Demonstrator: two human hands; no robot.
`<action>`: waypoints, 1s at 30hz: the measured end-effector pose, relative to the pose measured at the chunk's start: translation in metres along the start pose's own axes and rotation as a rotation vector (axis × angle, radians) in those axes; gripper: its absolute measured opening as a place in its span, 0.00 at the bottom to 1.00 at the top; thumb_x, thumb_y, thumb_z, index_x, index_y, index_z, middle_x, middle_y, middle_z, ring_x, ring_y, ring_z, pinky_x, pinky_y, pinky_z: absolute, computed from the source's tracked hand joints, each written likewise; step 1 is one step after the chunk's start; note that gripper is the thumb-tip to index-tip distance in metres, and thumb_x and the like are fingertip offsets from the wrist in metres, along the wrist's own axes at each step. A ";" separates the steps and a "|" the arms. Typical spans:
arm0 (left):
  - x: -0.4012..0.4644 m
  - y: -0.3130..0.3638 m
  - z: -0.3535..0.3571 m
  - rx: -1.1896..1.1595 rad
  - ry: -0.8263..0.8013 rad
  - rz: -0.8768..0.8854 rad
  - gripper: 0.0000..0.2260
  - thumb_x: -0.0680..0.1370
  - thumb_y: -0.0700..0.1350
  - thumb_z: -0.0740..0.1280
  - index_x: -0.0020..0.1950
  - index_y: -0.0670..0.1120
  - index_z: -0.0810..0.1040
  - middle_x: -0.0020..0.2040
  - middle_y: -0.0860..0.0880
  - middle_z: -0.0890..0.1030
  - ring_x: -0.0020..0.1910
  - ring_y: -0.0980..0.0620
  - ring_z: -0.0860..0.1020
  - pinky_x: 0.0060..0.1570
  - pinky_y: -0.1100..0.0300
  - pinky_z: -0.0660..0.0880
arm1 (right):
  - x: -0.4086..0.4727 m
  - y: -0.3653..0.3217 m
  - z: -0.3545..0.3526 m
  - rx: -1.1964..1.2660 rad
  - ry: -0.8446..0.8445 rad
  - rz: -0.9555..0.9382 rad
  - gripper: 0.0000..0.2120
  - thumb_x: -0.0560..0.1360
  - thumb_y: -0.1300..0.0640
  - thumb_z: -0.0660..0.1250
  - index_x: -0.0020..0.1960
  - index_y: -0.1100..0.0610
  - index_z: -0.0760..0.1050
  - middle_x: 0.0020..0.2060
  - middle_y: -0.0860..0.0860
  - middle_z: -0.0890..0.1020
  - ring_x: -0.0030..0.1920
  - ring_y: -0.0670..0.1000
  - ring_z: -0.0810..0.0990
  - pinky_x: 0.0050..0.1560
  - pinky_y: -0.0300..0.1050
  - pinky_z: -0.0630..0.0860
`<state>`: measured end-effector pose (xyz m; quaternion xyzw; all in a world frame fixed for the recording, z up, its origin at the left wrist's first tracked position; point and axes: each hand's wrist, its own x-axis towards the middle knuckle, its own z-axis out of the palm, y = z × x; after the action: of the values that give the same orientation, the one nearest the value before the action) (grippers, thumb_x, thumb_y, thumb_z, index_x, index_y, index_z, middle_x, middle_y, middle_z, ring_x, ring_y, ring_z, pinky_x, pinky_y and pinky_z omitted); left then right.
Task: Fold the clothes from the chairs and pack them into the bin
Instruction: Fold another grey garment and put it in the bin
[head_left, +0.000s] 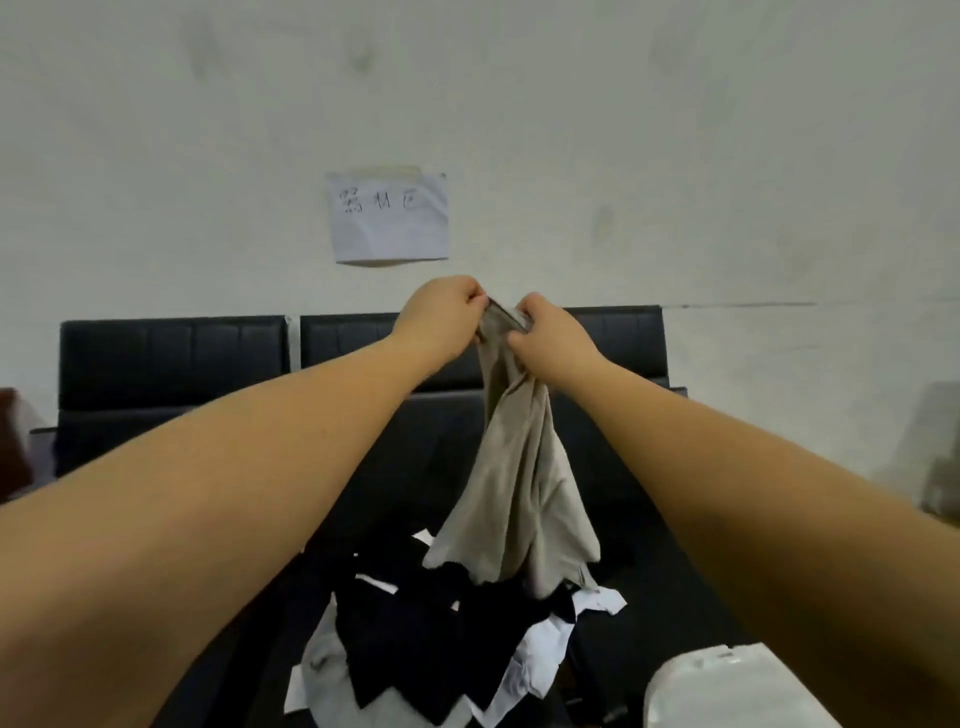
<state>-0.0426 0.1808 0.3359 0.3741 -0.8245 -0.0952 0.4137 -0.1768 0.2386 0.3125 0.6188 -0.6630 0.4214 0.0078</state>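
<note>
- Our left hand (441, 312) and right hand (545, 332) pinch the beige garment's (519, 467) top edge, above the clothes pile (441, 639) on the chairs (171, 358).
- It looks light and limp; we'd hold opposite corners.

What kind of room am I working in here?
Probably a waiting area or plain office room: a row of black padded chairs stands against a bare, scuffed white wall with a handwritten paper notice taped up.
</note>
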 end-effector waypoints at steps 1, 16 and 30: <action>-0.005 0.013 -0.017 0.044 0.016 0.021 0.11 0.83 0.46 0.60 0.53 0.45 0.80 0.47 0.45 0.83 0.45 0.47 0.82 0.50 0.51 0.78 | -0.006 -0.014 -0.010 -0.029 -0.004 -0.015 0.04 0.78 0.59 0.61 0.52 0.54 0.68 0.39 0.49 0.74 0.39 0.49 0.74 0.35 0.44 0.68; -0.146 0.079 -0.143 -0.013 0.044 -0.149 0.08 0.82 0.45 0.59 0.46 0.47 0.76 0.49 0.41 0.81 0.46 0.40 0.82 0.48 0.46 0.82 | -0.152 -0.130 -0.064 -0.094 -0.189 -0.050 0.09 0.78 0.59 0.60 0.39 0.55 0.66 0.36 0.51 0.72 0.37 0.51 0.70 0.33 0.44 0.64; -0.264 0.071 -0.182 -0.276 0.099 -0.396 0.09 0.79 0.41 0.60 0.43 0.45 0.79 0.50 0.39 0.81 0.54 0.38 0.80 0.57 0.41 0.79 | -0.267 -0.099 -0.022 -0.099 -0.389 0.071 0.09 0.77 0.58 0.63 0.55 0.54 0.80 0.46 0.52 0.82 0.47 0.54 0.79 0.48 0.48 0.76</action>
<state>0.1558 0.4424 0.3238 0.4726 -0.6929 -0.2678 0.4741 -0.0439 0.4802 0.2391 0.6636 -0.6934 0.2605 -0.1049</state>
